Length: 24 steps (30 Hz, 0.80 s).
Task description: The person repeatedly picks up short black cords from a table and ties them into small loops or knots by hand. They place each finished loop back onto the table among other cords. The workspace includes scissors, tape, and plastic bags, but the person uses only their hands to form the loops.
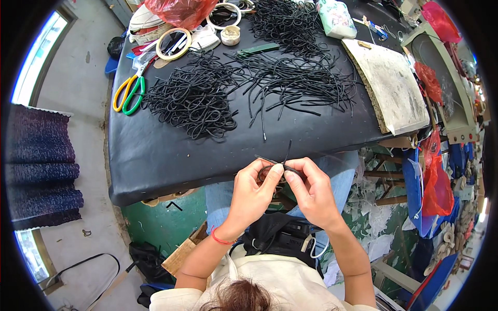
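Over the table's front edge, my left hand (255,185) and my right hand (312,191) meet, both closed in a pinch on one thin black cord (288,150). The cord is looped between the fingers, and its two ends stick up above them. Whether it is knotted is hidden by the thumbs. Beyond my hands, a tangled pile of looped black cords (194,98) lies on the left of the black-covered table (171,163). Loose, straighter black cords (301,83) spread to its right, and another heap of black cords (285,23) sits farther back.
Scissors with yellow and green handles (129,94) lie at the table's left edge. Tape rings (174,44) and a red plastic bag (181,10) stand behind. On the right rests a stained pale board (389,85); a white and green packet (337,19) is at the back.
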{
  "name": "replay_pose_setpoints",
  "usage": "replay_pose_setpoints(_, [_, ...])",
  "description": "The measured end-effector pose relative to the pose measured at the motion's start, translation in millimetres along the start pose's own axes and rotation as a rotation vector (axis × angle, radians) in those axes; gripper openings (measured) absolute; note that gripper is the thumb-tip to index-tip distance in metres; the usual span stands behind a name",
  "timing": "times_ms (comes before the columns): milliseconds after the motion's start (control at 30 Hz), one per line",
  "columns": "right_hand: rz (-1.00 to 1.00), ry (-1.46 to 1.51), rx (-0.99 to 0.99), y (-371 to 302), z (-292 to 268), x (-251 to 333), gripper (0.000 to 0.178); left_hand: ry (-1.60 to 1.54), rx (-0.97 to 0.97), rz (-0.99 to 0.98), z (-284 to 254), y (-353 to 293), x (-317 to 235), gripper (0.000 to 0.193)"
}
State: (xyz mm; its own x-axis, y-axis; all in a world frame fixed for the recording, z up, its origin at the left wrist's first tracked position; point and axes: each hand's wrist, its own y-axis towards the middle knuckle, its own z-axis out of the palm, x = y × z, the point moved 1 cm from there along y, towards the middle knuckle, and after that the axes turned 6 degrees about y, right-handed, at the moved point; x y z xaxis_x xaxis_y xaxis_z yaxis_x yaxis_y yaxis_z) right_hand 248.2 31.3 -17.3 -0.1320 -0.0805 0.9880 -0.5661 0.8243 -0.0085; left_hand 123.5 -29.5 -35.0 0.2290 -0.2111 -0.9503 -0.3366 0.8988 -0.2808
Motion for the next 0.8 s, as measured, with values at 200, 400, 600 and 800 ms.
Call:
replay_pose_setpoints(200, [0.349,0.551,0.071,13.2,-14.2,-11.5,0.022,0.029,0.059,0.007,-5.0,2.2,-8.2,0.017])
replay_pose_setpoints(400, [0.413,0.614,0.057,19.5,-11.2,-3.0,0.018,-0.035,0.169,-0.007,-8.1,1.7,-5.7,0.017])
replay_pose_setpoints(600, [0.306,0.693,-0.015,16.0,-0.2,-8.3,0.013,-0.36,0.0,-0.005,6.4,3.7,-5.7,0.015])
replay_pose_setpoints(800, [0.133,0.398,-0.122,14.0,-4.4,1.1,0.018,-0.427,0.071,-0.049,0.9,7.0,-10.3,0.013])
